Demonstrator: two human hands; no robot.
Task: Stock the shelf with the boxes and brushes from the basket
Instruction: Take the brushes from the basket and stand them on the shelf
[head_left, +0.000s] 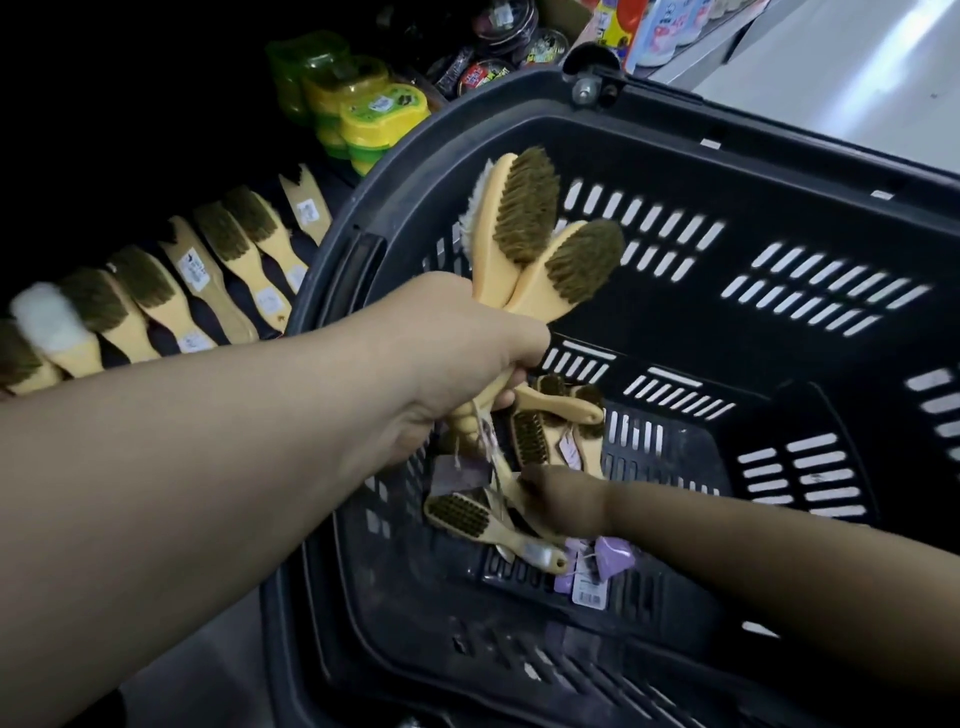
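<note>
Over the black basket (727, 130), left hand (457, 353) is clenched round the handles of a bunch of brushes (524, 208): 2 w/ dark olive bristles fanned up & right, a 3rd w/ white bristles tucked behind them. Handle ends & string tags poke out below the fist. Down at the basket btm, right hand (561, 499) sits among the loose brushes (467, 514), touching them. It's dark & blurred, so can't tell if the fingers are closed on one or just resting. Several small wooden-handled brushes lie heaped there, some bristles-up, w/ purple tags (597, 566) just beside the wrist. Left of the basket, on the dark shelf (161, 338), a row of stocked brushes (182, 291) lies side by side, handles pointing toward the basket. Most have olive bristles, one near the left end is white, & several handles have white stickers. Further back on the same shelf: stacked green/yellow plastic tubs (363, 109), then round tins (488, 73) beside them. Pale floor (831, 78) shows top right beyond the basket rim
</note>
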